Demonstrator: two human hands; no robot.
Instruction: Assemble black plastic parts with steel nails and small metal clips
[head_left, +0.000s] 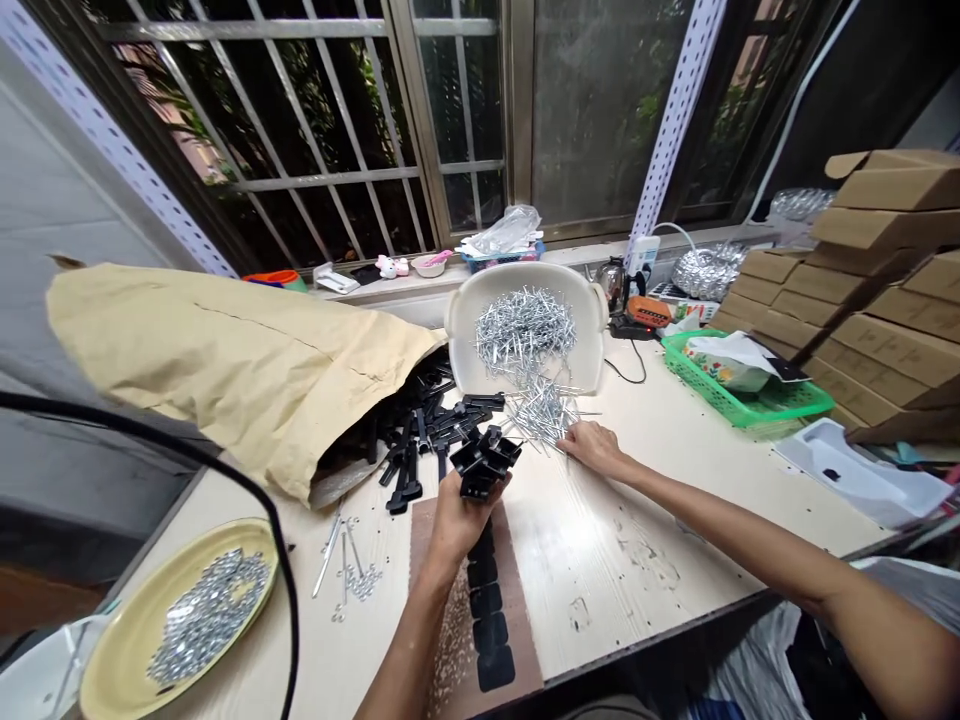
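Note:
Several black plastic parts [486, 460] are bunched in my left hand [459, 520], whose fingers wrap round them from below. My right hand [594, 446] is closed at the near edge of a loose pile of thin metal rods [546, 408]; what its fingers pinch is hidden. The pile spills from a tipped white basin [589, 350] that holds many more rods. Beyond my left hand, loose black plastic parts [435, 425] spread from the mouth of a large brown paper sack [292, 360]. Below it lies a brown board [517, 600] with a row of black rounded pads [491, 630].
At the lower left a yellow plate [112, 640] holds small metal pieces [214, 610]. A few rods and metal pieces [360, 580] lie beside it. A black cable [281, 540] crosses the left side. A green basket [780, 405] and stacked cardboard boxes [870, 320] stand right.

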